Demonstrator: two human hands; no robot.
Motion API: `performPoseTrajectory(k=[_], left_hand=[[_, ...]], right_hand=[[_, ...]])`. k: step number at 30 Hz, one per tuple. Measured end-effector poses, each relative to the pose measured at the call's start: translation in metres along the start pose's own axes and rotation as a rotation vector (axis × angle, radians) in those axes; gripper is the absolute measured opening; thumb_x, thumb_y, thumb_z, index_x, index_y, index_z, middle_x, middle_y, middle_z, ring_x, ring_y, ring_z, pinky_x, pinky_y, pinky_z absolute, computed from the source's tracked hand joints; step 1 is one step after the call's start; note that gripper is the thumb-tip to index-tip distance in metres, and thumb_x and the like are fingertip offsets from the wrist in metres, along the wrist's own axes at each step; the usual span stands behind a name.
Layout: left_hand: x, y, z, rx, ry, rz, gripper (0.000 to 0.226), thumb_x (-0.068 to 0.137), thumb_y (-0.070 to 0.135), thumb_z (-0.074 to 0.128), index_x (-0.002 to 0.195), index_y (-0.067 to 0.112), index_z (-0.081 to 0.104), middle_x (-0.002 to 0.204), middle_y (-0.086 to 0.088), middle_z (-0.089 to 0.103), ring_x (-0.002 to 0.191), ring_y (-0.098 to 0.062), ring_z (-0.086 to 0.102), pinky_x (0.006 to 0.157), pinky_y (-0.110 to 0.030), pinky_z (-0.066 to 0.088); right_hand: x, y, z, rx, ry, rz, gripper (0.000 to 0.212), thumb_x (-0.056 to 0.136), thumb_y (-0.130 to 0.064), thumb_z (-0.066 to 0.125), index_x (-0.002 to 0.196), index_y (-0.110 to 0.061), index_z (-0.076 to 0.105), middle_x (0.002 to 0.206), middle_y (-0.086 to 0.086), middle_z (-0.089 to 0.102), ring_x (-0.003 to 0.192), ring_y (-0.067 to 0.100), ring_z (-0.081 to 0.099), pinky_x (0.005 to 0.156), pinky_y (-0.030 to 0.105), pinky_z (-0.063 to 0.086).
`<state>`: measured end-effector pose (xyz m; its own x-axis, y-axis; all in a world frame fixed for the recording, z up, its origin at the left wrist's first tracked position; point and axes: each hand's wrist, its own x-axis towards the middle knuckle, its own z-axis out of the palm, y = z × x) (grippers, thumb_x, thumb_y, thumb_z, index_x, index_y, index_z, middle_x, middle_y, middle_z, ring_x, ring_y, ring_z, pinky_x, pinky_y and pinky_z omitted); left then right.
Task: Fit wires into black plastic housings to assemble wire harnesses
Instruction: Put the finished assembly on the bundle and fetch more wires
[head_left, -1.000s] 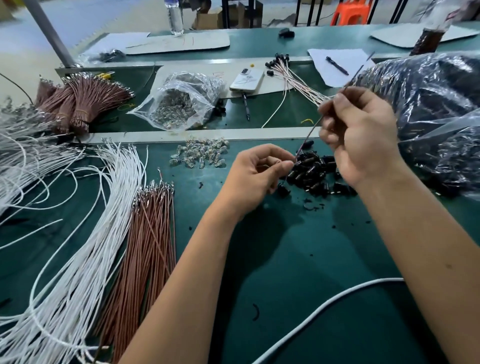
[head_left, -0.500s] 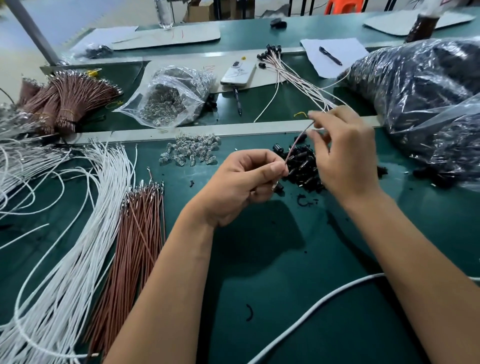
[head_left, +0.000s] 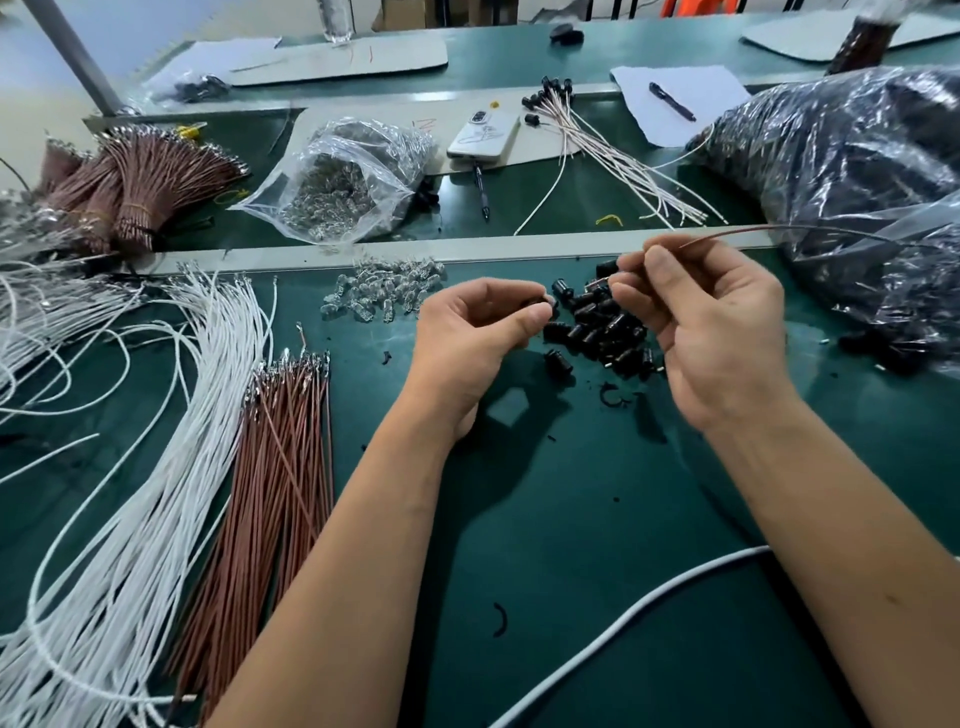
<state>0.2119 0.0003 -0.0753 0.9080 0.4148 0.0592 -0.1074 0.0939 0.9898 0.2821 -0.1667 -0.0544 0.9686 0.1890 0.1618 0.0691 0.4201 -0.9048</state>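
Observation:
My left hand (head_left: 480, 332) pinches a small black housing (head_left: 540, 303) between thumb and forefinger, just left of a pile of black housings (head_left: 605, 332) on the green mat. My right hand (head_left: 711, 322) hovers over the pile's right side and pinches a thin brown wire (head_left: 779, 229) that trails off to the right across the plastic bag. The two hands are a short gap apart. Loose brown wires (head_left: 283, 457) and white wires (head_left: 156, 467) lie at the left. A heap of clear LEDs (head_left: 387, 291) sits behind my left hand.
A large bag of black parts (head_left: 857, 197) fills the right. Behind the metal rail (head_left: 467, 247) lie a bag of LEDs (head_left: 343, 182), bundled brown wires (head_left: 140, 182), finished harnesses (head_left: 613, 150), a phone (head_left: 485, 135) and a pen (head_left: 671, 102). A white cable (head_left: 623, 618) crosses the front.
My right hand has swung the wire from pointing up and back to pointing right, and the hands have drawn slightly apart. The view has shifted a little.

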Motion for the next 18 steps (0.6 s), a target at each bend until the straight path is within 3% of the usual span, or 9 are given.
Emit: performPoseTrajectory(k=[4,8,18], left_hand=[[0.0005,0.0022,-0.0025,-0.123,0.005,-0.047,0.020,0.087,-0.009,0.067,0.103,0.003,0.074,0.100,-0.018,0.076,0.075,-0.014,0.066,0.073,-0.023,0.049],[0.0000,0.0040,-0.0009,-0.251,-0.067,-0.083,0.015,0.093,-0.003,0.063,0.107,0.001,0.068,0.101,-0.020,0.076,0.073,-0.015,0.068,0.068,-0.018,0.053],[-0.0026,0.0021,0.0069,-0.274,-0.166,-0.095,0.010,0.095,0.001,0.062,0.102,-0.001,0.068,0.101,-0.020,0.075,0.075,-0.016,0.070,0.072,-0.019,0.056]], right_hand=[[-0.0018,0.0034,-0.0022,0.002,-0.029,-0.001,0.011,0.094,0.008,0.066,0.098,-0.002,0.068,0.086,0.014,0.075,0.078,0.023,0.074,0.075,0.024,0.060],[-0.0071,0.0049,0.0000,-0.055,-0.058,-0.024,0.011,0.092,0.007,0.070,0.099,-0.001,0.067,0.088,0.013,0.078,0.079,0.025,0.077,0.073,0.024,0.060],[-0.0089,0.0004,-0.0010,-0.151,-0.076,-0.138,0.011,0.091,0.002,0.074,0.098,-0.004,0.069,0.091,0.013,0.079,0.079,0.027,0.078,0.066,0.027,0.061]])
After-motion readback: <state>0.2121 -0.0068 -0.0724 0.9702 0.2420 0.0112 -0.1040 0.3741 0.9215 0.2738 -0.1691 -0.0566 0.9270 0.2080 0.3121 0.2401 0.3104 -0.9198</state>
